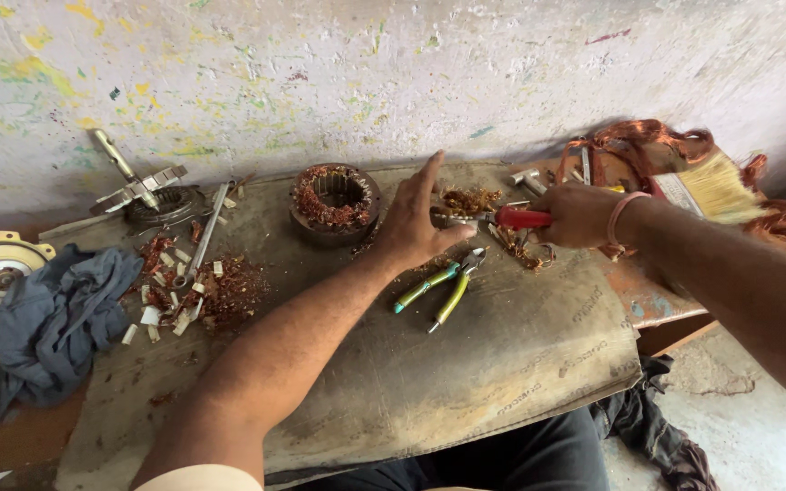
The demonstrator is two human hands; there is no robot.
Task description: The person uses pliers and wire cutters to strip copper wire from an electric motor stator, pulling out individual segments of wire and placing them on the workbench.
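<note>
Red-handled tool (518, 217), mid-mat, gripped in right hand (579, 215), fingers wrapped round handle. Left hand (416, 218) beside it, fingers spread, palm down on mat (502, 364). Green-yellow pliers (443, 285) just below. Stator (336, 202) behind, holding copper windings. Copper scraps (229, 291) left.

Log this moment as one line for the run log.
left hand: open, beside stator | right hand: gripping red-handled tool | green pliers: lying on mat
</note>
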